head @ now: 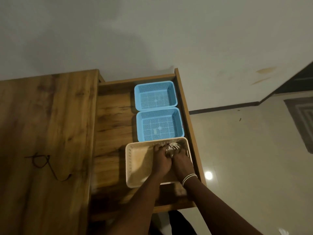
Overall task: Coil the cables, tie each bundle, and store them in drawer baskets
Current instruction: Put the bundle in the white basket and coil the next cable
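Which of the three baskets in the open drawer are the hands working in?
The beige basket, nearest the camera. Both hands, left hand and right hand, hold a coiled cable bundle inside it. The two blue baskets beyond hold nothing.

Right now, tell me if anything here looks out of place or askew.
One thing: a thin dark cord lies loose and uncoiled on the wooden tabletop, outside the drawer. The beige basket also sits slightly askew to the blue baskets.
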A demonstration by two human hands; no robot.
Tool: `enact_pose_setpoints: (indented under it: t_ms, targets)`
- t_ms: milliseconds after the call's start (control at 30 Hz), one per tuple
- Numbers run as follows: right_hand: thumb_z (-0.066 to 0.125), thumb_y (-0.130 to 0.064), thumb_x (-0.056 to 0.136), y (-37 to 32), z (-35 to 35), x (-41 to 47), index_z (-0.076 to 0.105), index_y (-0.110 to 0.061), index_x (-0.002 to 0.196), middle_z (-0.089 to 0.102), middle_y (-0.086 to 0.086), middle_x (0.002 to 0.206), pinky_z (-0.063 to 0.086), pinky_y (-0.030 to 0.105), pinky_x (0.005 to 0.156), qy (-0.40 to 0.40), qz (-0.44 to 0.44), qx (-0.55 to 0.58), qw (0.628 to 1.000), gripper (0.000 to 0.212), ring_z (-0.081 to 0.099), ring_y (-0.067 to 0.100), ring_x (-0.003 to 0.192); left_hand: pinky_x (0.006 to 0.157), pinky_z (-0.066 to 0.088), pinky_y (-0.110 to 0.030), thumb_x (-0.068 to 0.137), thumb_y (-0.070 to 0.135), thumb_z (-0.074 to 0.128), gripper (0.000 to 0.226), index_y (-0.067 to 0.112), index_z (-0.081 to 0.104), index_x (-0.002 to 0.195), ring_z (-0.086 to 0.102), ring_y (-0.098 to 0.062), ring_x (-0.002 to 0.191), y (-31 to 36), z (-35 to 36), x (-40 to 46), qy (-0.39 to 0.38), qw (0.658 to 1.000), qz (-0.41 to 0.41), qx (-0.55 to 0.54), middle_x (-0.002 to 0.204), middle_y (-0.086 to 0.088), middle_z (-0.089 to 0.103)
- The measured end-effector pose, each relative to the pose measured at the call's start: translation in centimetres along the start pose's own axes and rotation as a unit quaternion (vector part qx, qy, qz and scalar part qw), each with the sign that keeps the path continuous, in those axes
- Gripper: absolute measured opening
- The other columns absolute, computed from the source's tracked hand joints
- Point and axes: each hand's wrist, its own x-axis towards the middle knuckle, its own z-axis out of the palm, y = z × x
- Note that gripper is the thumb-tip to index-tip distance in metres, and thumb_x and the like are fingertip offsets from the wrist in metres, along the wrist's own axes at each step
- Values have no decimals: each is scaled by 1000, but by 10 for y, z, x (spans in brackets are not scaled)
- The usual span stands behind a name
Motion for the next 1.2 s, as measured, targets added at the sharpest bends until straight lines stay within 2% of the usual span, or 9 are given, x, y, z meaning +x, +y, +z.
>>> enact_pose_setpoints:
  t_ms: [200, 367, 500, 733, 833, 933, 1067, 1133, 1200]
  targets:
    - [53, 0, 88, -4, -8, 2, 70, -7, 111, 71, 15, 116, 47, 31, 96, 34, -52, 9, 998, 29, 66, 30, 109, 92, 45, -24, 84, 6, 58, 34, 8, 68, 115, 63, -17, 107, -5, -33, -8, -55, 996, -9, -65, 114, -7, 71]
    - [53, -5, 83, -33, -21, -4, 70, -11, 87, 74, 11, 95, 51, 33, 76, 19, -34, -92, 995, 18, 70, 31, 93, 84, 50, -24, 88, 4, 60, 20, 7, 73, 102, 67, -15, 95, -19, -79, -17, 24, 998, -12, -60, 103, -6, 75]
    - [55, -15, 86, -90, -32, -8, 57, -15, 83, 68, 10, 93, 41, 30, 62, 27, -76, -129, 988, 4, 68, 31, 85, 74, 46, -22, 90, 10, 63, 11, 7, 72, 97, 65, -11, 83, -17, -145, -35, 117, 989, 8, -85, 90, -1, 72]
    - [58, -34, 90, -259, -25, -51, 54, -14, 130, 64, 12, 119, 53, 39, 81, 38, -341, -151, 927, 45, 63, 33, 105, 71, 49, -13, 90, 17, 66, 18, 10, 65, 107, 65, -13, 90, -72, -316, -124, 335, 933, 5, -133, 97, 1, 69]
    - [58, -35, 93, -327, -2, -92, 47, -11, 139, 60, 13, 128, 49, 39, 86, 19, -439, -165, 883, 54, 58, 34, 114, 73, 52, -18, 88, 12, 66, 13, 19, 63, 97, 66, -14, 86, -115, -374, -203, 442, 888, -6, -125, 91, 3, 67]
    - [61, -37, 86, -396, 61, -168, 51, -7, 138, 61, 18, 128, 49, 44, 94, -22, -547, -162, 821, 61, 59, 39, 115, 80, 56, -30, 86, 12, 68, 14, 21, 64, 96, 67, -18, 86, -188, -418, -319, 564, 811, -61, -142, 91, 2, 69]
    - [64, -30, 79, -441, 148, -268, 57, -1, 130, 63, 23, 123, 49, 45, 95, -111, -661, -171, 722, 59, 58, 43, 113, 76, 47, -26, 84, 19, 68, 15, 10, 66, 96, 63, -19, 80, -274, -426, -465, 687, 697, -196, -64, 92, -7, 70]
    - [64, -31, 82, -453, 186, -317, 53, -7, 137, 58, 19, 134, 45, 46, 102, -152, -680, -207, 687, 61, 52, 39, 123, 77, 45, -32, 81, 20, 66, 16, 9, 67, 93, 64, -28, 85, -313, -414, -531, 720, 642, -261, -28, 92, -12, 69]
    - [66, -24, 83, -456, 215, -353, 52, -10, 138, 54, 15, 139, 45, 46, 103, -183, -697, -223, 657, 58, 48, 35, 128, 86, 43, -37, 82, 22, 67, 21, 7, 68, 96, 62, -35, 98, -349, -393, -580, 677, 638, -368, 2, 100, -17, 68]
